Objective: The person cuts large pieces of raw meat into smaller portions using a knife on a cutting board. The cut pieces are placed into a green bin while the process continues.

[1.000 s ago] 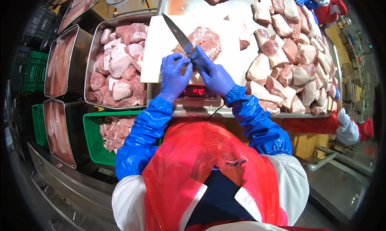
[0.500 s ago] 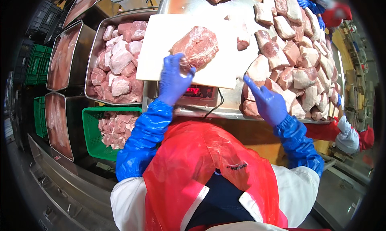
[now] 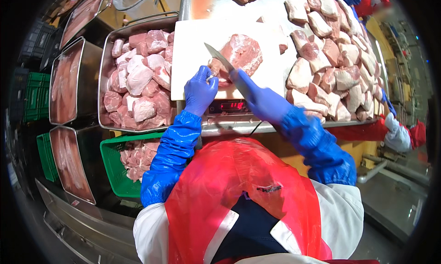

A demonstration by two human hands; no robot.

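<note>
Meat (image 3: 243, 55): mid board (image 3: 188, 48), under knife
Left hand (image 3: 200, 94): fingers pinching meat's near-left edge
Right hand (image 3: 268, 101): closed round knife (image 3: 220, 58) handle, blade over meat's near-left part, tip far-left
Meat axis: looks near-left to far-right, narrower end toward left hand; blade lies across it
Cut: best done with edge tensioned, shallow drawing strokes, left fingertips clear of blade path

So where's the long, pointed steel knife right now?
In the head view, the long, pointed steel knife is in the blue-gloved right hand, over the white plastic-looking board, its blade slanting across the left part of the rounded raw pink meat.
</note>
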